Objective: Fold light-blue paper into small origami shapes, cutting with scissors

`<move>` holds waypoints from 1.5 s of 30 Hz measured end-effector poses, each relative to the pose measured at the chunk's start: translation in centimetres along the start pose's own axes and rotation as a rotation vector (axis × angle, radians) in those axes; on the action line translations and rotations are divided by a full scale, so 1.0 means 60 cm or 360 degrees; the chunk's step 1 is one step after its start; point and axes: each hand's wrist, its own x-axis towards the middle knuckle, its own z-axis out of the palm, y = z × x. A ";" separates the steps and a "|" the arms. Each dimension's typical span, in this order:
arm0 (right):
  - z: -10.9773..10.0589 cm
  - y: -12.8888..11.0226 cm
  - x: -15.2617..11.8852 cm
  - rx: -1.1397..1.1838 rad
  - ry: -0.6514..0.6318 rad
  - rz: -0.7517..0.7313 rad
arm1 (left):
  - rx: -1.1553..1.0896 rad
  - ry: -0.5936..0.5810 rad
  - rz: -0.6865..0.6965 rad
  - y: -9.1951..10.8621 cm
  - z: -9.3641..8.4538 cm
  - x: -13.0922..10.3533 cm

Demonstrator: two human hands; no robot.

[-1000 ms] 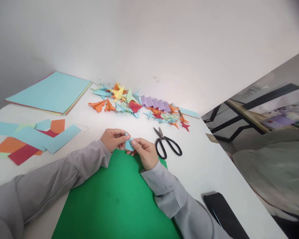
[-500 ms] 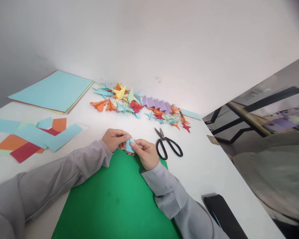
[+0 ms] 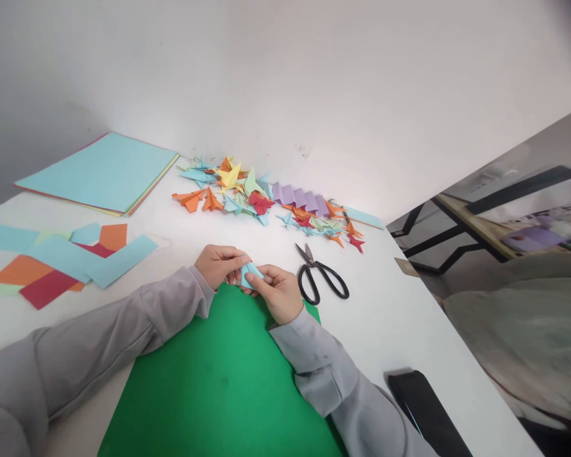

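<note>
A small folded piece of light blue paper [image 3: 250,271] is held between both hands over the far edge of a green mat [image 3: 219,374]. My left hand [image 3: 219,265] pinches its upper left corner between thumb and fingers. From the right, my right hand [image 3: 282,293] grips it, the thumb pressed flat on its face and the fingers behind. Fingers cover part of the paper, so its full folded shape is hidden. Black-handled scissors [image 3: 321,274] lie just right of my right hand, blades pointing away and slightly parted.
Several folded paper shapes [image 3: 228,178] in many colours lie along the wall, beside a purple pleated strip [image 3: 301,198]. Coloured paper pieces [image 3: 66,257] spread at left, below a sheet stack [image 3: 102,171]. A black phone-like object [image 3: 426,412] rests near the table's right edge.
My right thumb has slid slightly left and up on the blue paper, which is tilted a little differently. Both hands keep their hold in about the same place.
</note>
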 end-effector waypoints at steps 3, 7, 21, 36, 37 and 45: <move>-0.001 0.000 0.000 -0.0009 -0.0004 -0.0016 | -0.0057 -0.0014 -0.0072 0.001 0.000 0.000; -0.002 -0.002 0.000 -0.0012 -0.0012 -0.0023 | -0.0090 -0.0032 -0.0122 0.000 -0.001 0.000; -0.003 -0.005 -0.001 -0.0012 -0.0049 -0.0036 | 0.0126 -0.0015 0.0025 0.004 0.006 -0.005; -0.004 -0.007 0.001 0.0101 -0.0094 -0.0052 | 0.0161 0.0035 0.0157 0.003 0.007 -0.009; -0.004 -0.007 0.001 0.0101 -0.0091 -0.0047 | 0.0165 0.0033 0.0169 0.002 0.007 -0.008; -0.005 -0.006 0.001 0.0051 -0.0105 -0.0066 | 0.0204 0.0024 0.0211 0.000 0.005 -0.007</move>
